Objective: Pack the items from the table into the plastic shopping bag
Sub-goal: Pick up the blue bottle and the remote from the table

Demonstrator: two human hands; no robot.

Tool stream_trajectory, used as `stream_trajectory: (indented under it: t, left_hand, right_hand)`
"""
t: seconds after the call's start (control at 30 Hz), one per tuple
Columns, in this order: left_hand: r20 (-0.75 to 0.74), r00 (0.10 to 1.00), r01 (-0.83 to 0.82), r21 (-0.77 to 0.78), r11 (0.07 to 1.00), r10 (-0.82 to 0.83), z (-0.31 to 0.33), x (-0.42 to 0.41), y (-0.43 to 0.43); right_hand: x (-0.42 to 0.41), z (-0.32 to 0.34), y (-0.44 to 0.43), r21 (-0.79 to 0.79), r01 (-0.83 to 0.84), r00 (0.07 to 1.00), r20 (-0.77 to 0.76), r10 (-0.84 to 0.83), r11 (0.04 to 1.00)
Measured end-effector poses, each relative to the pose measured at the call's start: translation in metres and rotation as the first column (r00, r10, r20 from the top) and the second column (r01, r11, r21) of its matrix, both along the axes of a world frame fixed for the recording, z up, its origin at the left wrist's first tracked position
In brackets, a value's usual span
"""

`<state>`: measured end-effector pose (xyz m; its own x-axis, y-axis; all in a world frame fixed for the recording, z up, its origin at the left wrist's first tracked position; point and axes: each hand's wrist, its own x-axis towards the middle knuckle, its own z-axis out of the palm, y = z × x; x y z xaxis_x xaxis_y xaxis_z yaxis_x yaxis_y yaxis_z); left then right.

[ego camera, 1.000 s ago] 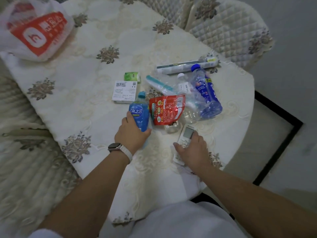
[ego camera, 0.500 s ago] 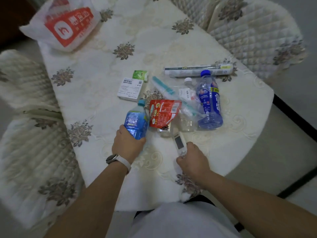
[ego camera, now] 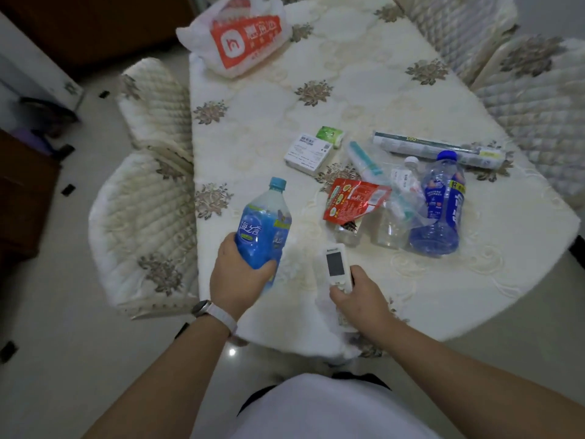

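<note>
The bag is slumped at the far left corner of the table, red logo panel up, well apart from everything else. The rest of the stuff is bunched on the right half. A white box is laid flat with a green packet just beside its far end. A long roll is stretched across the back. A teal tube, a red pouch, a clear bottle and a big blue bottle are heaped together, the big one on its side with its cap toward the roll. 2 small clear containers are half hidden under the pouch, so what they are can't be told. Quilted chairs are tucked in along both sides.

Both arms are stretched out over the near edge. A small blue bottle is gripped round its lower half by the left hand, tilted, cap pointed up and away; a watch is worn on that wrist. A remote is held by its lower end in the right hand, fingers curled round it, screen up.
</note>
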<state>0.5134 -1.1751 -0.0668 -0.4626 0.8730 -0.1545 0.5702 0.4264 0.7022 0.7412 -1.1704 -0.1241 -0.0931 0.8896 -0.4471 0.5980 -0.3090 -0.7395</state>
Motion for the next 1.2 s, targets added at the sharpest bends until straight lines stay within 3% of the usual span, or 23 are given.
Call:
stream_trajectory:
  t: [0.3, 0.67, 0.93, 1.2]
  left_hand:
    - [0.068, 0.982, -0.180, 0.105, 0.978, 0.174, 0.025, -0.064, -0.088]
    - [0.047, 0.921, -0.387, 0.211, 0.897, 0.386, 0.051, -0.193, -0.257]
    - [0.030, 0.841, -0.529, 0.254, 0.810, 0.540, 0.064, -0.264, -0.355]
    - [0.053, 0.746, -0.653, 0.257, 0.713, 0.664, 0.062, -0.316, -0.403]
  right_hand:
    - [-0.092, 0.051, -0.029, 0.142, -0.059, 0.985, -0.155, 0.081, 0.988]
    - [-0.226, 0.100, -0.147, 0.230, -0.224, 0.940, -0.204, 0.272, 0.947]
    - [-0.321, 0.121, -0.219, 0.332, -0.341, 0.874, -0.232, 0.427, 0.879]
    - [-0.401, 0.114, -0.229, 0.290, -0.524, 0.765, -0.253, 0.592, 0.801]
